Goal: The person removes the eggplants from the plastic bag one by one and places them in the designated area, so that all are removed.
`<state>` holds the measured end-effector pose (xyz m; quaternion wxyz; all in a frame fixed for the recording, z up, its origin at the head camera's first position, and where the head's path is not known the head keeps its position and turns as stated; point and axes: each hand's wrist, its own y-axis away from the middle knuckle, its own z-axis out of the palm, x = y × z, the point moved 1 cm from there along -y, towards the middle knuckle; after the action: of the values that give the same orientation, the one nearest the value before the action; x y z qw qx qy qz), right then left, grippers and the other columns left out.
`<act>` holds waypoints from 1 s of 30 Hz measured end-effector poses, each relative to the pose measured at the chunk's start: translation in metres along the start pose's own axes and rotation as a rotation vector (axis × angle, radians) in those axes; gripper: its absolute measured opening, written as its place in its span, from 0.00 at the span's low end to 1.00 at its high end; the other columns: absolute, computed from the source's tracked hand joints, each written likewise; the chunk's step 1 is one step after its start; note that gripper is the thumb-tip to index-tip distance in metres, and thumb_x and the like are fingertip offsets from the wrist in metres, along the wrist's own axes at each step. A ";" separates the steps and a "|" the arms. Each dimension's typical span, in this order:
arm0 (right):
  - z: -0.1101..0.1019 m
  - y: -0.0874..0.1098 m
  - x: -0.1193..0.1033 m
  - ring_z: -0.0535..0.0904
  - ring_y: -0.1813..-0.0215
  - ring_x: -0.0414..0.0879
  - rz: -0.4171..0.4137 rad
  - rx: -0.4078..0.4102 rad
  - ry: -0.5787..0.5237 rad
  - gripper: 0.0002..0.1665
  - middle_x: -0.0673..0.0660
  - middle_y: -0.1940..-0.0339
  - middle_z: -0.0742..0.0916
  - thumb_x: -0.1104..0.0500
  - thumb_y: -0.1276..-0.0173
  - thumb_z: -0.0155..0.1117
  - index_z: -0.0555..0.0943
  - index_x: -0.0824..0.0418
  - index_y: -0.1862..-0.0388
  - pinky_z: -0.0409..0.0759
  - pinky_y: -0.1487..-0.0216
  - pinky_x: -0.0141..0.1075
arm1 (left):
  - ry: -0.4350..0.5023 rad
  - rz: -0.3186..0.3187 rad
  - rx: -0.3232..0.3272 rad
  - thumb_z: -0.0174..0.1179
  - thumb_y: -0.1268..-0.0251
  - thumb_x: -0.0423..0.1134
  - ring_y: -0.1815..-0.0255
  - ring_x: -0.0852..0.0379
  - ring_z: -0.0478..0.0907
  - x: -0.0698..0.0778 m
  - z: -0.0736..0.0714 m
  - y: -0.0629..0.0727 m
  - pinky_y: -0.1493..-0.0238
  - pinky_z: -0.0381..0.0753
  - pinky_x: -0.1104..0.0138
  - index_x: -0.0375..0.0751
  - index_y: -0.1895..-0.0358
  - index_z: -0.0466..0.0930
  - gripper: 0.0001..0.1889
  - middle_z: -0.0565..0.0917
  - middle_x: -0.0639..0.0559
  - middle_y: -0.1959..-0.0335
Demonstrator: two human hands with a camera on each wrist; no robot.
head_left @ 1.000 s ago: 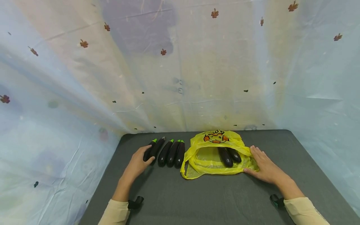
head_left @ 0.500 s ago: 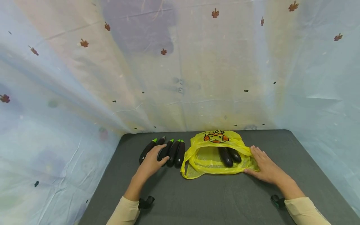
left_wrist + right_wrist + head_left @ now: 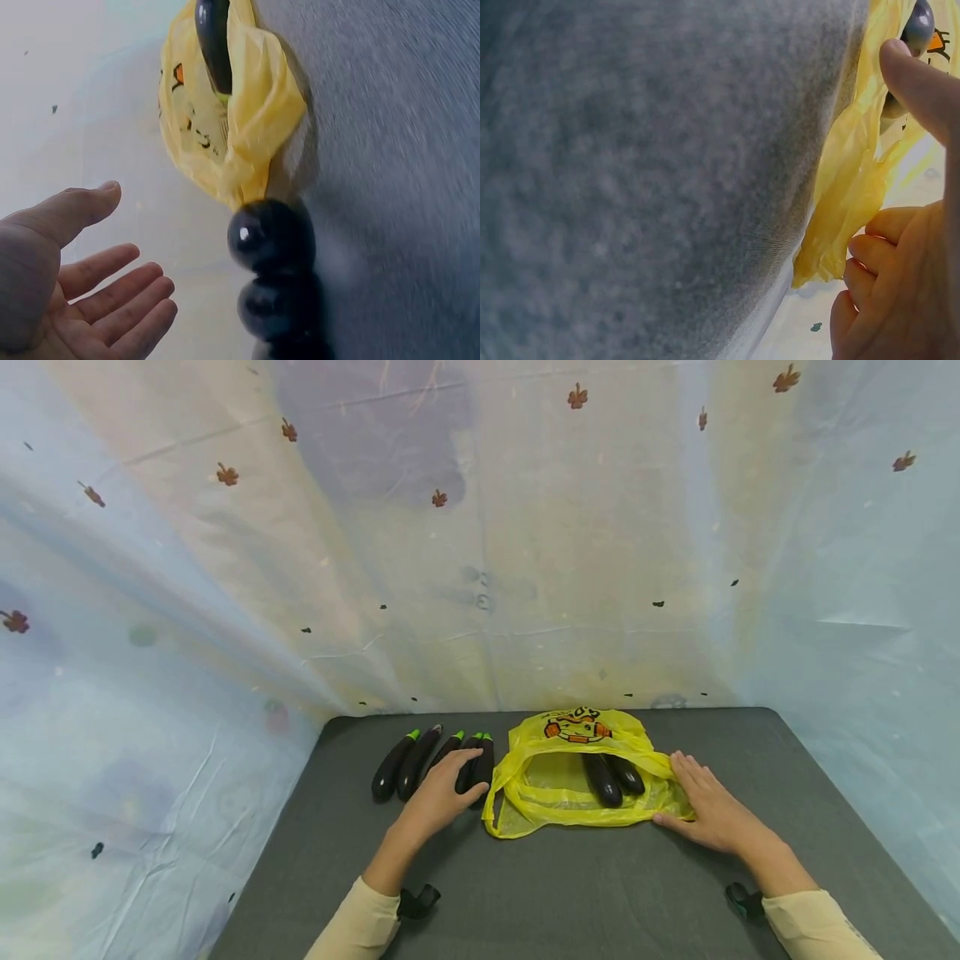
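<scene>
Pale patterned sheet [image 3: 540, 577], hanging. Grey table [image 3: 585, 893]. Yellow bag [image 3: 573, 817], mouth open, limp, presumably light. Right hand [image 3: 716, 814], fingers extended, touching bag's edge. Left hand [image 3: 437, 793], spread, empty, near eggplants [image 3: 387, 772]: five left of bag, two inside; likely firm, slippery, best gripped mid-body. Bag print [image 3: 579, 727]: cartoon, lettering illegible.

Laid side by side in a slanting row: five eggplants [image 3: 390, 768], glossy and near-black, blunt ends toward the person, caps bright green on four, dull on the second from left. Partly hidden, toward the right, beneath the left hand [image 3: 437, 795]. Just beside the row, a yellow plastic bag [image 3: 555, 817], crumpled, printed in orange and black, mouth gaping toward the person, right edge against the right hand [image 3: 712, 810]. Inside, two eggplants more, close together, rounded ends at the opening.
</scene>
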<state>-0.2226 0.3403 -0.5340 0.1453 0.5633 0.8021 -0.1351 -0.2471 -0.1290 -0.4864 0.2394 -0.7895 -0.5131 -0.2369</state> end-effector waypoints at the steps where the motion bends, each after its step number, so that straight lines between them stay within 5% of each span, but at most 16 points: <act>1: 0.000 0.000 0.000 0.50 0.15 0.75 0.003 -0.001 -0.001 0.67 0.76 0.14 0.56 0.32 0.28 0.71 0.49 0.71 0.12 0.43 0.14 0.62 | -0.001 0.007 0.000 0.69 0.23 0.44 0.20 0.39 0.69 0.002 0.002 -0.001 0.26 0.73 0.40 0.43 0.20 0.71 0.32 0.72 0.42 0.21; 9: 0.000 0.002 0.001 0.51 0.15 0.75 -0.002 0.005 0.014 0.68 0.76 0.14 0.57 0.32 0.28 0.71 0.50 0.71 0.12 0.47 0.15 0.65 | 0.005 0.041 -0.036 0.68 0.22 0.46 0.21 0.40 0.70 0.020 0.022 -0.009 0.25 0.74 0.42 0.43 0.20 0.71 0.33 0.72 0.43 0.22; 19: 0.002 0.004 0.002 0.50 0.15 0.75 -0.003 0.004 -0.001 0.68 0.76 0.13 0.55 0.31 0.27 0.70 0.48 0.70 0.11 0.34 0.12 0.53 | 0.002 0.036 -0.052 0.68 0.22 0.49 0.23 0.42 0.72 0.037 0.041 -0.016 0.27 0.75 0.44 0.43 0.21 0.72 0.33 0.73 0.43 0.22; 30: 0.003 0.004 0.000 0.51 0.15 0.75 0.011 0.002 0.002 0.68 0.76 0.14 0.56 0.32 0.28 0.71 0.49 0.71 0.12 0.41 0.13 0.59 | 0.014 0.008 -0.065 0.67 0.22 0.52 0.20 0.43 0.69 0.051 0.060 -0.020 0.24 0.73 0.44 0.45 0.19 0.69 0.35 0.72 0.45 0.20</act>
<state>-0.2184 0.3410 -0.5370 0.1450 0.5681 0.7989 -0.1345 -0.2396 -0.0488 -0.4979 0.2180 -0.7972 -0.5003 -0.2581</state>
